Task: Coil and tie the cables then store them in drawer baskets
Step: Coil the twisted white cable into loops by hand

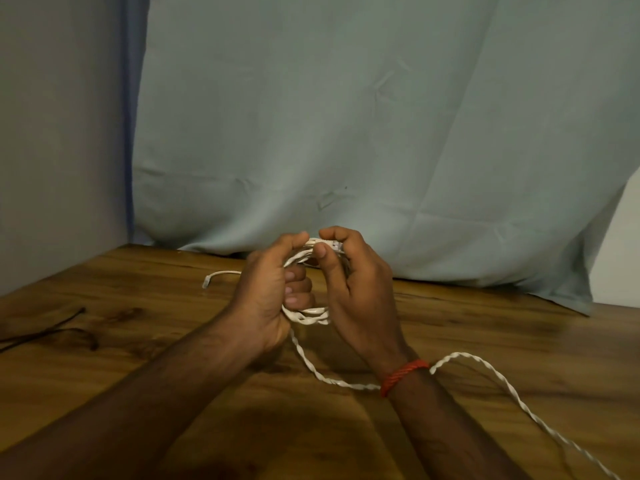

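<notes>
On my feed, a brown wood-grain bench (138,393) fills the lower half of the view. The loose tail of a white twisted cable (485,367) trails across it toward the lower right corner, and a thin black cable (52,332) lies near its left edge. A pale cloth (485,282) rests its hem along the far side.

Above a wooden table (145,368), the left hand (273,289) grips a small coil of white twisted cable (308,315) while the right hand (353,285) pinches its top loops. The loose length trails under the right wrist, which wears a red thread band (403,375), and runs off lower right. A dark cord (45,332) lies at the left edge, and a pale cloth (346,133) hangs behind.
</notes>
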`<state>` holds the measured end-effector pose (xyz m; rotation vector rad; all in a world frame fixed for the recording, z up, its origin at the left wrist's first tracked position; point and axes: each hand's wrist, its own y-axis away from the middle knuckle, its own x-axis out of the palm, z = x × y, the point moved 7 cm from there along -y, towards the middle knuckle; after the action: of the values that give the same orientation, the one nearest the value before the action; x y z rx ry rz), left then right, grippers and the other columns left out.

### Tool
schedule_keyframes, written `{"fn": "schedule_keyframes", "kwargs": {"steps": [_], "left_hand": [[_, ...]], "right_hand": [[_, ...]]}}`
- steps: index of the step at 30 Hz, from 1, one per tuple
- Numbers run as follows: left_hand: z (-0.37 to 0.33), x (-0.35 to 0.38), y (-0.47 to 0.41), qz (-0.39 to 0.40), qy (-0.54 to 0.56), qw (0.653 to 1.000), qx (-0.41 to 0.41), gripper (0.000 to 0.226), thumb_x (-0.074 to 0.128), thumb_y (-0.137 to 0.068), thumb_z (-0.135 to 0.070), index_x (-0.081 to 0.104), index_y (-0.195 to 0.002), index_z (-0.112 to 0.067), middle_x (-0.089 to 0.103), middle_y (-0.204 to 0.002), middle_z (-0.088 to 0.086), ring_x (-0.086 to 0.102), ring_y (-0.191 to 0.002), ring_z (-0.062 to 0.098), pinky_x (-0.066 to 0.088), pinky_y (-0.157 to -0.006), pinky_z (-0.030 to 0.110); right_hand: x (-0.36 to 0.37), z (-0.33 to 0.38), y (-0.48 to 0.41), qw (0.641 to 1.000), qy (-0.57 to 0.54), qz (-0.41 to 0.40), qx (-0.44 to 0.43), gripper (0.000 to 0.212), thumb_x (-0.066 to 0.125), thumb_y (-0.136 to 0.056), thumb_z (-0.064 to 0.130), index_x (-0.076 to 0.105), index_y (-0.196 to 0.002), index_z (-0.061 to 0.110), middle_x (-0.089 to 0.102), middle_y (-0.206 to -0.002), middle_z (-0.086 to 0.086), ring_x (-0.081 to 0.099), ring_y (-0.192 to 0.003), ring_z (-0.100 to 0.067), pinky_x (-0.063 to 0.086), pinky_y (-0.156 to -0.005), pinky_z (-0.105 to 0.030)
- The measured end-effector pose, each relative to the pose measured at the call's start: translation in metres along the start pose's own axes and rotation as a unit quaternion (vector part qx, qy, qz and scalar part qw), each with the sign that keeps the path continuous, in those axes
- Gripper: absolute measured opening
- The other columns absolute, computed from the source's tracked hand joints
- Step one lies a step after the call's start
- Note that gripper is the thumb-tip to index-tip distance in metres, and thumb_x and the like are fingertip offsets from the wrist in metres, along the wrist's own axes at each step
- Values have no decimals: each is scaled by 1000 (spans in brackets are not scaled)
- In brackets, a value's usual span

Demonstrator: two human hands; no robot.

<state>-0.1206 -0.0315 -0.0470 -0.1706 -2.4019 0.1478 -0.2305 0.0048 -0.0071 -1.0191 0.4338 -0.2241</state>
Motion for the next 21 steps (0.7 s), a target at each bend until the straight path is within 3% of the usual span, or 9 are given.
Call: {"fn": "schedule_keyframes", "kwargs": {"steps": [3, 5, 8, 10, 15, 21], "left_hand": [[-3, 5, 2, 14, -31, 999, 36, 32, 59, -95, -26, 54, -66, -14, 25, -47, -5, 24, -34, 6, 21, -34, 15], [-7, 7, 5, 30, -88, 993, 80, 34, 57, -98, -29, 63, -67, -15, 33, -47, -1, 31, -38, 9, 30, -39, 19], [-19, 14, 9, 63, -227, 960, 151, 40, 51, -102, -38, 77, -86, -12, 61, -73, 27, 61, -67, 34, 52, -68, 43], [-29, 16, 9, 78, -292, 939, 166, 45, 48, -104, -37, 74, -93, -2, 68, -82, 24, 65, -76, 36, 52, -76, 44], [-31, 16, 4, 163, -285, 941, 85, 47, 49, -100, -32, 74, -67, -11, 59, -60, 20, 59, -55, 30, 47, -64, 36], [-22, 13, 4, 215, -263, 940, -5, 44, 48, -97, -36, 68, -71, -7, 47, -58, 14, 57, -57, 29, 47, -63, 35]], "right_hand": [[-4, 1, -2, 1000, 16, -10, -19, 27, 53, -101, 33, 65, -114, 12, 69, -99, 1, 66, -93, -9, 54, -79, -28], [-7, 2, -3, 999, 27, -20, -34, 24, 54, -101, 28, 67, -111, 10, 69, -97, 1, 66, -91, -10, 53, -78, -26], [-12, 0, -4, 998, 36, -40, -43, 17, 58, -100, 17, 68, -111, 8, 69, -99, -1, 64, -93, -10, 49, -80, -18], [-16, 1, -5, 997, 40, -46, -53, 16, 59, -99, 11, 68, -112, 8, 68, -100, -2, 64, -94, -9, 48, -81, -16], [-16, 0, -7, 998, 25, -22, -49, 15, 60, -97, 10, 70, -108, 12, 68, -97, -2, 65, -92, -10, 51, -80, -24], [-16, 9, -7, 994, 57, 16, -91, 18, 58, -98, 7, 69, -109, 15, 63, -94, 1, 59, -89, -1, 40, -79, -8]]}}
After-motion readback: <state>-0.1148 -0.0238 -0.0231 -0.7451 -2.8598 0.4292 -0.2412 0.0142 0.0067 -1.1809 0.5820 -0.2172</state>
